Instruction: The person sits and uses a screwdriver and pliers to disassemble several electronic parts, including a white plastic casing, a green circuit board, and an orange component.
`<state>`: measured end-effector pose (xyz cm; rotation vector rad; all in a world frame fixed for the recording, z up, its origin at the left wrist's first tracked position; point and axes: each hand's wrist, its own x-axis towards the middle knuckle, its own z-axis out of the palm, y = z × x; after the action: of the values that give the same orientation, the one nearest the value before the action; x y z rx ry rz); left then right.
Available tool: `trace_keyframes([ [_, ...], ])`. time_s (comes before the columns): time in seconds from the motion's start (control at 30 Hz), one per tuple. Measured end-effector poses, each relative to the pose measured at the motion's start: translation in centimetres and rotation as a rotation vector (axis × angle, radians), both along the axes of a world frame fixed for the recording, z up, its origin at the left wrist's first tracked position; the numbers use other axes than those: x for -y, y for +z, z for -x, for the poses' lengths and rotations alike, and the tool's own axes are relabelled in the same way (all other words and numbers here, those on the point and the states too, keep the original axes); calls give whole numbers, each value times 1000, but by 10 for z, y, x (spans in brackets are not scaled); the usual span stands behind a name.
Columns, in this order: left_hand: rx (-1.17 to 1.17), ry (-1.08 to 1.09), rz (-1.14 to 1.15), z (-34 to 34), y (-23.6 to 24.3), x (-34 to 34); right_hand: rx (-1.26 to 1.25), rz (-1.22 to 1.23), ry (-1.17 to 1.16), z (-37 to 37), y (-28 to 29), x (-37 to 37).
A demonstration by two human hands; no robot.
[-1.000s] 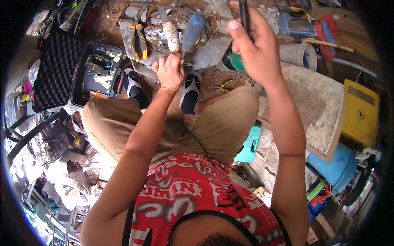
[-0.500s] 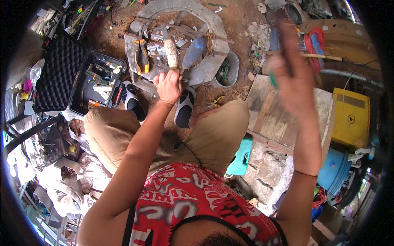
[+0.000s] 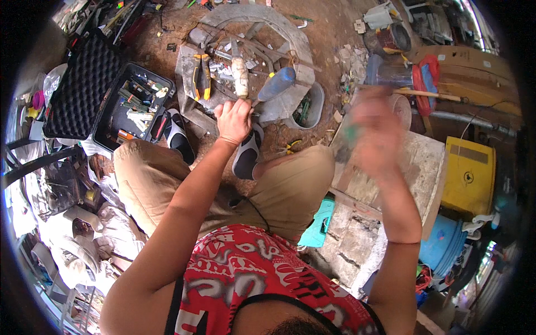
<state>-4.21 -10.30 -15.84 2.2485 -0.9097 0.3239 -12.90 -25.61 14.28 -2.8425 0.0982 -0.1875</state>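
Observation:
My left hand [image 3: 233, 120] is closed at the lower end of a white, roughly wrapped piece [image 3: 240, 78], on a small metal thing mostly hidden under my fingers. Left of that lie orange-and-black pliers [image 3: 202, 75]; to the right is a blue cylinder [image 3: 277, 84]. These sit on a grey, irregular ring-shaped base [image 3: 301, 47] among metal scraps. My right hand [image 3: 375, 134] is smeared by motion over a worn wooden board [image 3: 419, 167] on the right, so its fingers and anything in them are unclear.
An open black case [image 3: 78, 84] with small items is at left. A grey container [image 3: 316, 114] stands beside the base. A yellow case [image 3: 469, 173], blue bucket [image 3: 438, 240] and teal case [image 3: 317, 229] sit at right. Piled clutter fills both sides; my feet are below the base.
My right hand, earlier raised at the top holding a dark bar, has swung right and down, now blurred. My left hand stays closed in place as the view shifts slightly.

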Motion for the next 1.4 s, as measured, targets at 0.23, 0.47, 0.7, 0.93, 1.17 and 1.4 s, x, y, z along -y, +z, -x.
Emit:
trace_keyframes([
  [0.23,18,2,-51,-5,-1,-2,110,-567,-334,14,-9,-2],
  [0.47,17,-22,-36,-5,-7,-2,-23,-857,-177,-41,-100,-31],
  [0.7,0,16,55,-2,0,0,-14,-940,-146,-52,-106,-11],
  [0.93,81,-45,73,-2,-11,-4,282,-685,-46,-37,-130,-12],
  [1.17,106,-57,31,-5,-14,-7,177,-850,-103,-53,-142,-5],
  [1.4,98,-54,5,-3,-10,-8,211,-821,-30,-72,-154,-6],
])
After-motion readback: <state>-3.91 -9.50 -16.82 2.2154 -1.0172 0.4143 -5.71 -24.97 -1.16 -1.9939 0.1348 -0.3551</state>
